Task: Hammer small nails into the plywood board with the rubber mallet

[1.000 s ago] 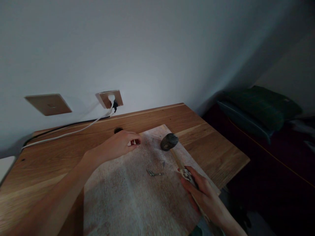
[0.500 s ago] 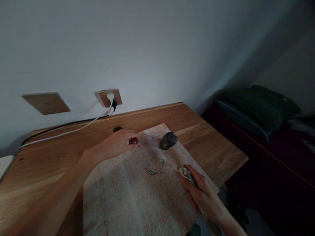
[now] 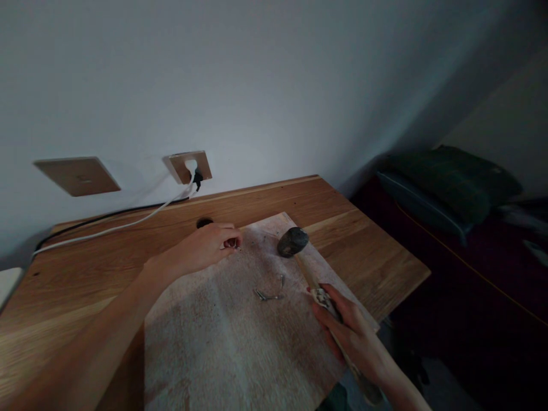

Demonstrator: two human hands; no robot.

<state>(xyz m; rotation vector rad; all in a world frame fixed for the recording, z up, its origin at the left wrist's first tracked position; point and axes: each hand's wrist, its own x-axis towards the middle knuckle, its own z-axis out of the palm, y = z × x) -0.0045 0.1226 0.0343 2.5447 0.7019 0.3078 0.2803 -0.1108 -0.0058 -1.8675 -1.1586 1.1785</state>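
Observation:
My right hand is wrapped round the wooden handle of a mallet with a rounded black head. The head is over the far right part of a worn, whitish board. At the board's far left edge, my left hand is closed in a pinch. Something tiny and pale shows by its fingertips, too small to name. Several thin metal nails lie on the board between the hands, with one short piece just apart from them.
The board lies on a wooden table against a white wall. A wall socket holds a plug, and a white cable and a black one run left along the table. A round hole is behind my left hand. Cushions lie at the right.
The view has shifted slightly. Both hands stay nearly in place, the left still pinched at the board's edge and the right still on the mallet. The nails look unmoved.

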